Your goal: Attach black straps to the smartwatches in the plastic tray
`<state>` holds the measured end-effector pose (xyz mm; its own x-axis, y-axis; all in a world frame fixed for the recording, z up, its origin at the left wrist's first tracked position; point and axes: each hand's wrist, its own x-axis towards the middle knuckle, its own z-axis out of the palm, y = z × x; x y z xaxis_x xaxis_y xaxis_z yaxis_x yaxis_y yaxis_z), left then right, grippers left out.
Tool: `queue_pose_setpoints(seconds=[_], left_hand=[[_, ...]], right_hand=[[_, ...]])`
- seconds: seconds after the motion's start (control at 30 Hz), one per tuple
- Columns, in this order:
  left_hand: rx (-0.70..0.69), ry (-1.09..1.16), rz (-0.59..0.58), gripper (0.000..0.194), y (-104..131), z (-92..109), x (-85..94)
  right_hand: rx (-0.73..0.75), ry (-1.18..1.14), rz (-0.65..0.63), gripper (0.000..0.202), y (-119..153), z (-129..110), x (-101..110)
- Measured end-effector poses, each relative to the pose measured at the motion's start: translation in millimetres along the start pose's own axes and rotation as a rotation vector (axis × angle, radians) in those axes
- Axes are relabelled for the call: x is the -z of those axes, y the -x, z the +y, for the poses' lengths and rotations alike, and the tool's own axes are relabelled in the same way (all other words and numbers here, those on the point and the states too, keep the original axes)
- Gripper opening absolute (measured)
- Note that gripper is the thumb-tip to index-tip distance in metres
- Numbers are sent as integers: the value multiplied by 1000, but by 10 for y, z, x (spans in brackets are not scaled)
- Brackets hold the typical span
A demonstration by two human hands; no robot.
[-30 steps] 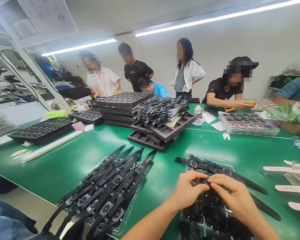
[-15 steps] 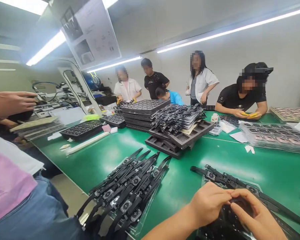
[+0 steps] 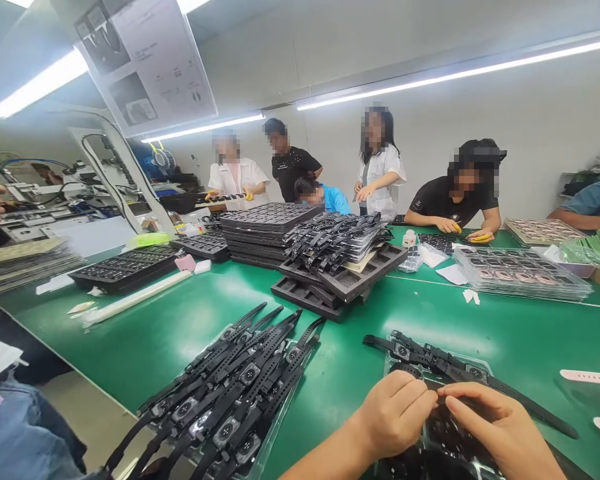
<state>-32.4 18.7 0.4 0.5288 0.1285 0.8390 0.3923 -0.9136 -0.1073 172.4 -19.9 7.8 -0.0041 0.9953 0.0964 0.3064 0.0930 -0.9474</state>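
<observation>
At the lower right my left hand [image 3: 397,412] is closed, its fingers pinched together on a black watch strap [image 3: 433,385]. My right hand [image 3: 500,423] meets it fingertip to fingertip and grips the same strap between thumb and fingers. Much of the strap is hidden by the hands. Beneath them lies a clear plastic tray with shiny dark pockets [image 3: 443,430]. Black smartwatches [image 3: 403,351] with straps stretched out rest across its far part, backs up. To the left, another clear tray [image 3: 300,387] carries several black smartwatches [image 3: 250,375] in overlapping rows.
Black foam trays [image 3: 380,270] stand mid-table, piled with watches [image 3: 330,243]. A taller foam stack [image 3: 255,243] is behind. Pink straps [image 3: 587,378] lie at right. Clear trays [image 3: 525,277] stand farther back. Several co-workers surround the green table [image 3: 350,360]; a printed sheet [image 3: 150,67] hangs above.
The view has swung right, so the table contents appear farther left and pink straps show. My hands stay together, with fingers slightly shifted on the strap. A co-worker at the back now lifts a dark tray.
</observation>
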Motion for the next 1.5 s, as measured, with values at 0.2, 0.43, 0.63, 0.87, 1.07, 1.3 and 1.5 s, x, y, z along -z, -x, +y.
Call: queue_pose_setpoints(seconds=[0.2, 0.43, 0.63, 0.87, 1.07, 1.3, 1.5], left_hand=[[24, 24, 35, 23, 36, -35, 19], [125, 119, 86, 20, -2, -45, 10], [328, 157, 117, 22, -13, -190, 38], [428, 165, 118, 22, -24, -268, 46], [412, 184, 120, 21, -55, -238, 43], [405, 218, 109, 21, -66, -222, 55], [402, 235, 88, 19, -35, -165, 23]], right_hand=[[45, 34, 33, 27, -15, 37, 63], [204, 168, 50, 30, -23, 93, 23], [251, 352, 100, 30, -86, -30, 289], [86, 538, -93, 33, -422, 24, 352], [125, 716, -200, 27, -499, 47, 317], [-109, 1032, -11, 21, -270, 339, 682], [-121, 1057, 43, 26, -270, 558, 555]])
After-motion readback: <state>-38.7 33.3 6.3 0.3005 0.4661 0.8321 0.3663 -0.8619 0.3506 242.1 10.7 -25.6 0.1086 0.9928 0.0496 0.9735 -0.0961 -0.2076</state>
